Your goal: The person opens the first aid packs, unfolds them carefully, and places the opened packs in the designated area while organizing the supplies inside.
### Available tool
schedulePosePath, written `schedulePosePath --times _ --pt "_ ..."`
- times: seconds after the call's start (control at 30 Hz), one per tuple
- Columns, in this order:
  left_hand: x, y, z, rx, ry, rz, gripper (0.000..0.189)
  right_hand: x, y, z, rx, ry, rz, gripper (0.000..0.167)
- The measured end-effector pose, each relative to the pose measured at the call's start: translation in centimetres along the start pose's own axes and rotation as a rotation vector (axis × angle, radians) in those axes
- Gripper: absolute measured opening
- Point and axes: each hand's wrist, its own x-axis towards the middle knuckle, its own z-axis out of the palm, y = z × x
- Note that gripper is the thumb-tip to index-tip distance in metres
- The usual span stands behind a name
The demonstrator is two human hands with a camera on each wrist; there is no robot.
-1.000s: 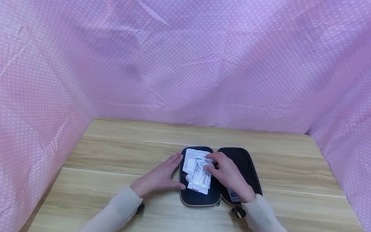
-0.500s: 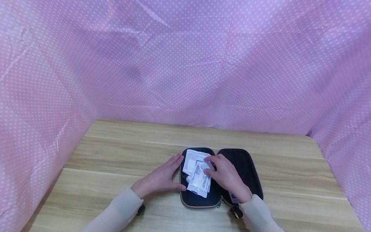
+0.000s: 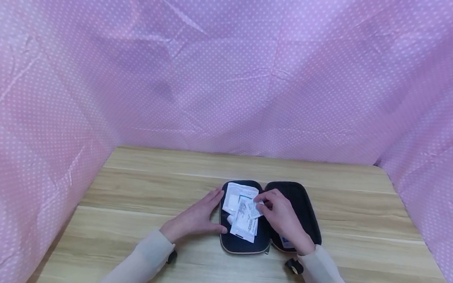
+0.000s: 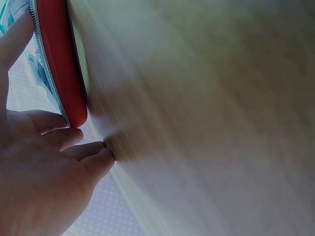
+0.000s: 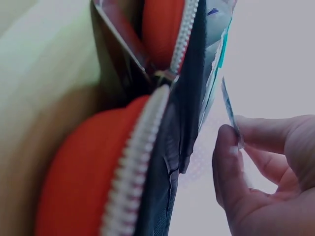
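White sachet (image 3: 253, 210), apparently, right hand (image 3: 283, 216) pinching, left hand (image 3: 194, 219) spread

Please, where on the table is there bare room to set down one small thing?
Bare table lies left of the left grip, right of the open case, and between the case and the pink cloth behind it. Crowded: the case's left half, where packets overlap and the right grip pinches a small sachet above them.
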Motion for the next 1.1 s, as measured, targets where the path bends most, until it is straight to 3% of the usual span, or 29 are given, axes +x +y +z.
schedulePosePath --times 0.27,0.7,0.87,1.1 --pt "0.1 0.0 0.0 -0.012 0.003 0.005 0.113 -1.1 0.8 -1.0 0.068 0.054 -0.004 0.015" --pt "0.1 0.1 0.0 -0.021 0.011 0.009 0.113 -2.8 2.0 -3.3 0.084 0.129 -0.019 0.017" --pt "0.2 0.1 0.0 -0.027 0.012 0.004 0.113 -3.5 2.4 -4.4 0.127 0.114 -0.015 0.020" --pt "0.0 0.0 0.1 -0.019 0.006 -0.006 0.114 -4.7 3.0 -6.0 0.104 0.089 -0.010 0.021"
